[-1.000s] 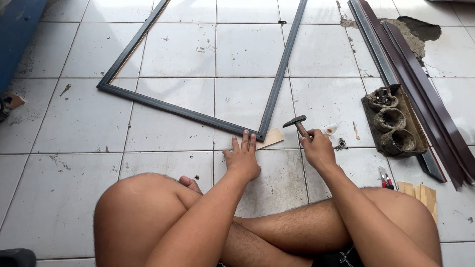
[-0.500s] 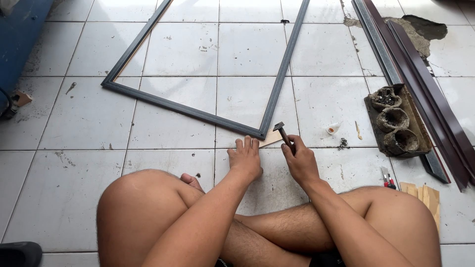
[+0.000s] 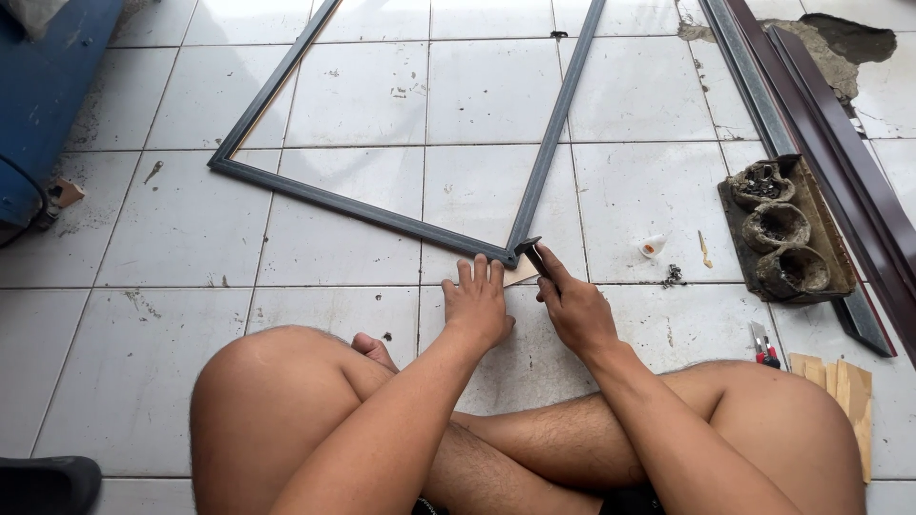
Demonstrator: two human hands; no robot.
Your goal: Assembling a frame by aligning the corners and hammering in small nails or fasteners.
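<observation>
I sit cross-legged on a white tiled floor. A dark grey metal frame (image 3: 382,215) lies flat in front of me, its near corner pointing at my hands. My left hand (image 3: 477,303) rests flat on the floor, fingers touching that corner and a small wooden piece (image 3: 520,275) under it. My right hand (image 3: 570,305) is closed on a small dark hammer (image 3: 530,252), whose head sits against the frame's corner.
A muddy tray with three round cups (image 3: 784,229) stands at the right, beside long dark metal profiles (image 3: 830,114). Wooden blocks (image 3: 844,381) and a small red cutter (image 3: 761,345) lie near my right knee. A blue object (image 3: 43,86) is at the far left.
My right hand has swung the hammer leftward and down, from raised at the right to against the frame corner. The left hand stayed by the corner.
</observation>
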